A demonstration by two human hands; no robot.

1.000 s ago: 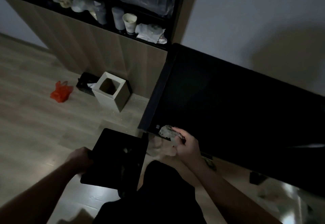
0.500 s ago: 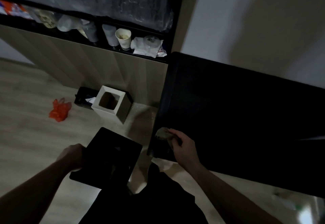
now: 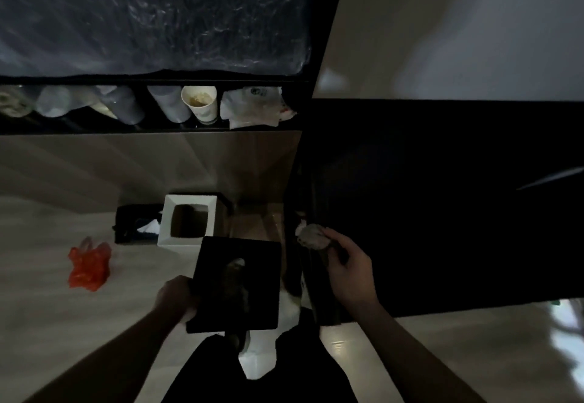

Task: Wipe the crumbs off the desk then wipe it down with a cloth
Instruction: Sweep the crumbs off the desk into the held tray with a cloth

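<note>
The black desk (image 3: 442, 206) fills the right of the view, its left edge running down the middle. My right hand (image 3: 350, 271) rests at that left edge, closed around a crumpled grey cloth (image 3: 311, 238). My left hand (image 3: 177, 296) grips the near left corner of a flat black tray (image 3: 237, 282), held level just left of the desk edge and below the cloth. A pale smear shows on the tray's surface; crumbs are too dark to make out.
A white square bin (image 3: 189, 222) stands on the floor beyond the tray, with a black box (image 3: 132, 222) beside it. A red plastic bag (image 3: 90, 265) lies on the wooden floor at left. A shelf with several cups (image 3: 200, 105) runs along the wall.
The view has tilted and swung so the desk edge now runs nearly vertical. The tray has shifted right, closer to the desk edge. My right hand stays at the edge with the cloth.
</note>
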